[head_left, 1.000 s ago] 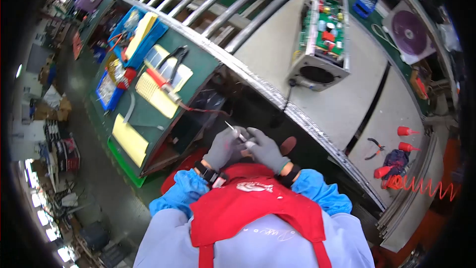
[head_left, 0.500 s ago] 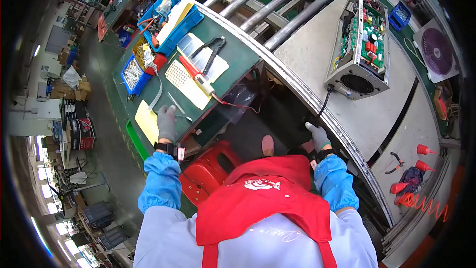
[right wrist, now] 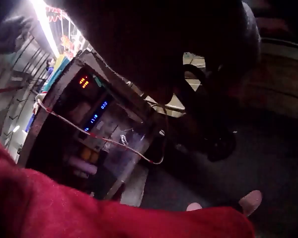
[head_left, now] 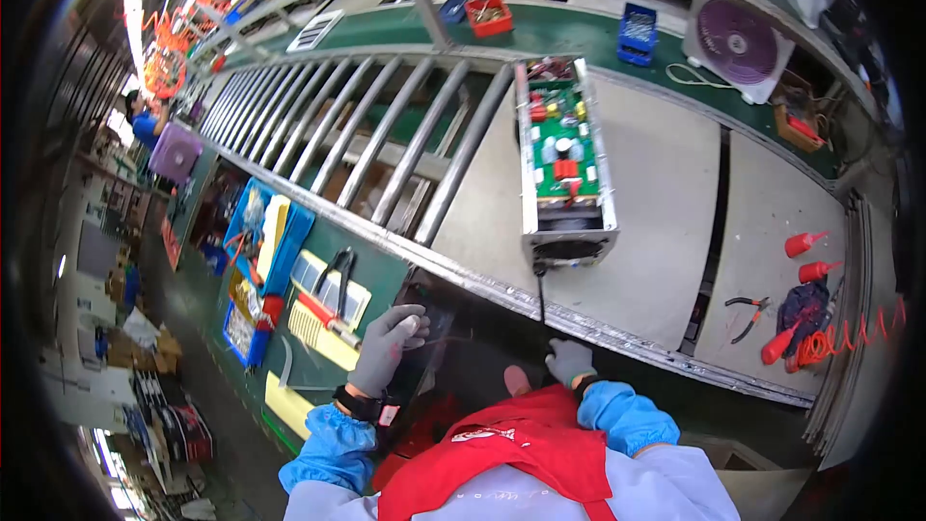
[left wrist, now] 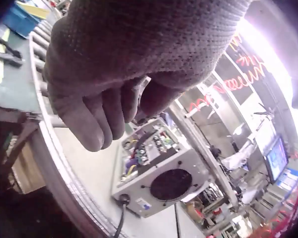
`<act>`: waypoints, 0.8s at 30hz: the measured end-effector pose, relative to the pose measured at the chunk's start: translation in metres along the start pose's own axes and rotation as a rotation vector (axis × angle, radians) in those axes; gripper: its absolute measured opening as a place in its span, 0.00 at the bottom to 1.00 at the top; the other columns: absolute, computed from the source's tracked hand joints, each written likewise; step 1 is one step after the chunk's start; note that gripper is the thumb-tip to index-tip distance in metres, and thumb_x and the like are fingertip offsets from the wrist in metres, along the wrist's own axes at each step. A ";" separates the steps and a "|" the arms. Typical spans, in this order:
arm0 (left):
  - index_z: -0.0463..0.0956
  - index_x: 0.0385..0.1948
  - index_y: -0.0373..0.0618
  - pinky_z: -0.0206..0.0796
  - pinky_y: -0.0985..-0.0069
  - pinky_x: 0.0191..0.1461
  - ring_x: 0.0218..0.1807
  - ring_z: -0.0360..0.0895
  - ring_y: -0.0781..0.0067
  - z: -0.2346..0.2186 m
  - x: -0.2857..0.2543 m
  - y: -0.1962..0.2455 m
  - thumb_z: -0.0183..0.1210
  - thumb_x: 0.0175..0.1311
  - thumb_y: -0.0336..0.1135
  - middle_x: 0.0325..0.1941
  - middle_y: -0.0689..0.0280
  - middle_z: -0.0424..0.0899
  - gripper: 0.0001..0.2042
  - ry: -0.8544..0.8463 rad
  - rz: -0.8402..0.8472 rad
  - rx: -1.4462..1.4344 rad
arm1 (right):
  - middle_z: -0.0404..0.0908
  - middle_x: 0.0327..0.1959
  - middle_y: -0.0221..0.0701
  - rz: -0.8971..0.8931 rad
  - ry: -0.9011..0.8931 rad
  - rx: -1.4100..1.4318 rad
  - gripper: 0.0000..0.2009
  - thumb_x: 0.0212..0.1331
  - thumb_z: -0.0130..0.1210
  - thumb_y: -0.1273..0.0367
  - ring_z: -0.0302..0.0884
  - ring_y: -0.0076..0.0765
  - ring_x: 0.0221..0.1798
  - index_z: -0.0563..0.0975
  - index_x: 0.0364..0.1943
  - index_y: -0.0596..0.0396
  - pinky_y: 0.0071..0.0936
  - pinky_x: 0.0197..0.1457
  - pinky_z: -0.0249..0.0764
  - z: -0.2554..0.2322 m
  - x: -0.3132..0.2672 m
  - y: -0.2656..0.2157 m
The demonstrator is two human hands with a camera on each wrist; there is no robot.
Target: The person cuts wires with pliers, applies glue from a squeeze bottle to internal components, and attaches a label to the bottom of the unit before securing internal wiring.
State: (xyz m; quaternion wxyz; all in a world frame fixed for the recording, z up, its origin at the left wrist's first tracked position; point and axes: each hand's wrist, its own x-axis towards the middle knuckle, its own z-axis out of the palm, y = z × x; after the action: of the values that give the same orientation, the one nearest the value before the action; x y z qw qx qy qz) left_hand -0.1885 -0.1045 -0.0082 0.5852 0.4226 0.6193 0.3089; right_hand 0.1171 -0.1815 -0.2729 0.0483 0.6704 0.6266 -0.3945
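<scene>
In the head view my gloved left hand (head_left: 389, 345) is raised beside the green table's corner, fingers loosely curled, with no held object visible. The left wrist view shows that hand (left wrist: 134, 54) with its fingers bent downward in front of the metal-cased unit (left wrist: 144, 193). My right hand (head_left: 569, 362) hangs relaxed just below the bench's metal edge, holding nothing visible; in the right wrist view it is dark. Past the edge, the open-topped unit (head_left: 567, 159) rests on the grey bench (head_left: 656, 183), its green circuit board uncovered and a black cable (head_left: 542, 297) trailing from its fan end.
Black-handled cutters (head_left: 338, 280), a red-handled tool (head_left: 323, 314), yellow sheets (head_left: 294, 410) and a blue bin (head_left: 289, 246) occupy the green table. Metal rollers (head_left: 376, 150) adjoin the bench. Small pliers (head_left: 748, 316) and red bottles (head_left: 805, 243) lie at the right.
My hands were together around a thin tool, then apart, with the left over the table. Now the left has left the tabletop and moved nearer the bench. The view has swung toward the rollers.
</scene>
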 end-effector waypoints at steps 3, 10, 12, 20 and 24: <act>0.73 0.58 0.33 0.74 0.74 0.53 0.48 0.81 0.69 0.036 0.023 0.044 0.52 0.71 0.36 0.49 0.58 0.83 0.19 -0.101 0.074 0.048 | 0.84 0.46 0.42 0.005 -0.044 -0.048 0.23 0.57 0.56 0.52 0.81 0.52 0.53 0.78 0.55 0.45 0.52 0.57 0.73 -0.022 -0.023 0.007; 0.68 0.62 0.32 0.73 0.70 0.54 0.51 0.80 0.67 0.104 0.081 0.092 0.55 0.69 0.40 0.50 0.57 0.82 0.25 -0.229 0.241 0.045 | 0.83 0.51 0.44 0.021 0.000 0.350 0.22 0.59 0.57 0.54 0.80 0.52 0.55 0.80 0.52 0.50 0.43 0.59 0.74 -0.014 -0.040 0.074; 0.67 0.64 0.32 0.73 0.70 0.55 0.51 0.80 0.66 0.114 0.105 0.105 0.55 0.69 0.40 0.51 0.56 0.81 0.26 -0.223 0.273 0.071 | 0.84 0.49 0.42 -0.012 0.029 0.315 0.20 0.59 0.57 0.54 0.80 0.51 0.54 0.80 0.50 0.50 0.44 0.57 0.75 -0.016 -0.051 0.082; 0.72 0.53 0.37 0.77 0.72 0.49 0.44 0.82 0.67 0.146 0.215 0.156 0.56 0.70 0.42 0.45 0.59 0.82 0.18 -0.469 0.043 -0.223 | 0.82 0.46 0.38 0.224 0.169 0.248 0.17 0.58 0.56 0.53 0.79 0.50 0.52 0.82 0.44 0.46 0.50 0.56 0.72 -0.023 -0.094 0.053; 0.75 0.51 0.41 0.75 0.65 0.56 0.51 0.82 0.60 0.146 0.257 0.166 0.54 0.72 0.40 0.49 0.55 0.83 0.15 -0.646 -0.104 -0.190 | 0.81 0.45 0.39 0.362 0.219 0.358 0.17 0.58 0.57 0.53 0.79 0.51 0.51 0.81 0.45 0.45 0.49 0.55 0.73 0.008 -0.099 0.029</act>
State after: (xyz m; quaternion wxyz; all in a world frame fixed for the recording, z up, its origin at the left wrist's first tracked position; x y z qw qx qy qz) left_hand -0.0065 0.1816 0.0003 0.8028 0.4103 0.3910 0.1851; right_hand 0.1483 -0.2720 -0.2325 -0.0693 0.8079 0.4185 -0.4091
